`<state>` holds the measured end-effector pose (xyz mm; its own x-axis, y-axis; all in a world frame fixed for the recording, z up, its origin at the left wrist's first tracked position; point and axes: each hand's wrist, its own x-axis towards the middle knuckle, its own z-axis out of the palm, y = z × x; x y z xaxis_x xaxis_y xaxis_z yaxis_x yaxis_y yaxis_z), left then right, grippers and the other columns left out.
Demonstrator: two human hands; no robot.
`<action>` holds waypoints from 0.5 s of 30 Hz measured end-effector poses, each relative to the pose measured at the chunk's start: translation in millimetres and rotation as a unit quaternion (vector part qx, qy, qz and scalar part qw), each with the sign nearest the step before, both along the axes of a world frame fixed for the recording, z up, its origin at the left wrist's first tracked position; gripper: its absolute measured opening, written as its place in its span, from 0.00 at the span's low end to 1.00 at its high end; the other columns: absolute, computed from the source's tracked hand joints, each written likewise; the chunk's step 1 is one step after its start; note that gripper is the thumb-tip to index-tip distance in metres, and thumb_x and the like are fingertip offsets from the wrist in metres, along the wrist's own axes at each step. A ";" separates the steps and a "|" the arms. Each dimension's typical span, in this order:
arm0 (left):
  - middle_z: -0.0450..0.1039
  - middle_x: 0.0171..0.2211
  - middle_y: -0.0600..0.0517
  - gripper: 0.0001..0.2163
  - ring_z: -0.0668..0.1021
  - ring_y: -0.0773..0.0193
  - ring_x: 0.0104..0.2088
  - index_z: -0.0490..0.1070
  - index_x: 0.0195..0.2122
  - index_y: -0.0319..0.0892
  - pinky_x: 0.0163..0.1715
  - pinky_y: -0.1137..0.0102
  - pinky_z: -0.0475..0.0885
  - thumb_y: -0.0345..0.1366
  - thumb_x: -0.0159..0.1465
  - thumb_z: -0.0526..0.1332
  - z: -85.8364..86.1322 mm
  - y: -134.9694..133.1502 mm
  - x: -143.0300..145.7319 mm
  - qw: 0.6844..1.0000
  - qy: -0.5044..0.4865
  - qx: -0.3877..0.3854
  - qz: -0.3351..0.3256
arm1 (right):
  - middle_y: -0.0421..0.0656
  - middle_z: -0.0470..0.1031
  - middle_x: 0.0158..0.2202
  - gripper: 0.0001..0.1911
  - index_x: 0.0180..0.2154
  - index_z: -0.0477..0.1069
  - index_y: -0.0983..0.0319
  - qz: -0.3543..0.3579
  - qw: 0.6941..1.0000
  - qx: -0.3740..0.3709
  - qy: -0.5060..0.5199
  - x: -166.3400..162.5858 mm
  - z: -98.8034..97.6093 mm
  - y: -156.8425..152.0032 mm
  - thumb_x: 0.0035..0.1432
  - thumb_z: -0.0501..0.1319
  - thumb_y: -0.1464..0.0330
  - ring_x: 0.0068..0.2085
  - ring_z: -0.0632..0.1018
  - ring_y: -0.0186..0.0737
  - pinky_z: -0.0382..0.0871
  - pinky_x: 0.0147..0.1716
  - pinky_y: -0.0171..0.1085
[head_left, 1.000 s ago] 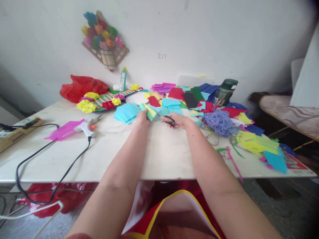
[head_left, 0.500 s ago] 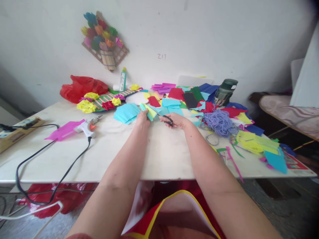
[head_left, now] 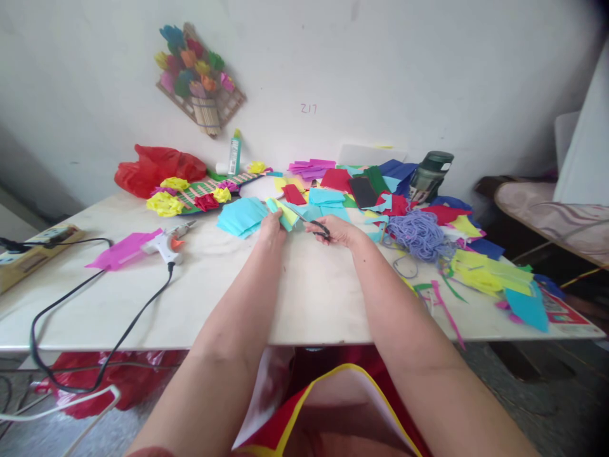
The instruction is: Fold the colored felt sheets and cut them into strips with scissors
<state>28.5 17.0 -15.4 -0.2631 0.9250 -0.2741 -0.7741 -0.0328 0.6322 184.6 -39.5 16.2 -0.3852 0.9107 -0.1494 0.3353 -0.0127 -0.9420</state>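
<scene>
My left hand [head_left: 273,228] is closed on a small folded piece of blue and yellow crepe paper [head_left: 287,218], just above the table [head_left: 314,285]. In my right hand [head_left: 335,230] are scissors with black handles [head_left: 324,233]; their blades point left and meet the right edge of the held paper. Whether the blades are parted I cannot tell. A pile of light blue paper squares [head_left: 242,217] lies left of my left hand. Behind the scissors rests another light blue paper stack [head_left: 327,197].
A hot glue gun [head_left: 167,244] with a black cord lies at left, beside a power strip [head_left: 40,247]. Purple yarn [head_left: 419,235], a phone [head_left: 363,192], a dark bottle [head_left: 431,176] and coloured paper scraps crowd the right. A green strip with paper flowers [head_left: 204,193] lies behind.
</scene>
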 end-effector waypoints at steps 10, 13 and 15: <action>0.72 0.30 0.51 0.06 0.78 0.66 0.34 0.69 0.33 0.38 0.41 0.70 0.73 0.22 0.59 0.56 -2.1 1.5 -1.1 1.000 0.006 0.008 -0.002 | 0.32 0.61 0.12 0.11 0.26 0.67 0.65 -0.007 1.000 0.005 -0.009 -2.0 -0.6 -0.3 0.51 0.63 0.63 0.12 0.59 0.24 0.50 0.12 0.26; 0.72 0.31 0.50 0.06 0.78 0.66 0.33 0.69 0.32 0.39 0.41 0.69 0.73 0.22 0.58 0.57 -3.5 3.0 -1.5 1.000 0.010 0.013 -0.003 | 0.32 0.60 0.12 0.11 0.25 0.66 0.64 -0.008 1.000 0.013 -0.018 -2.3 -1.3 0.0 0.51 0.63 0.64 0.12 0.58 0.24 0.51 0.12 0.27; 0.72 0.31 0.50 0.06 0.78 0.65 0.34 0.69 0.33 0.39 0.41 0.68 0.73 0.23 0.58 0.57 -4.1 3.3 -1.7 1.000 0.012 0.016 -0.004 | 0.32 0.61 0.12 0.12 0.25 0.66 0.64 -0.008 1.000 0.014 -0.023 -1.7 -2.6 1.2 0.50 0.64 0.63 0.12 0.59 0.24 0.51 0.12 0.26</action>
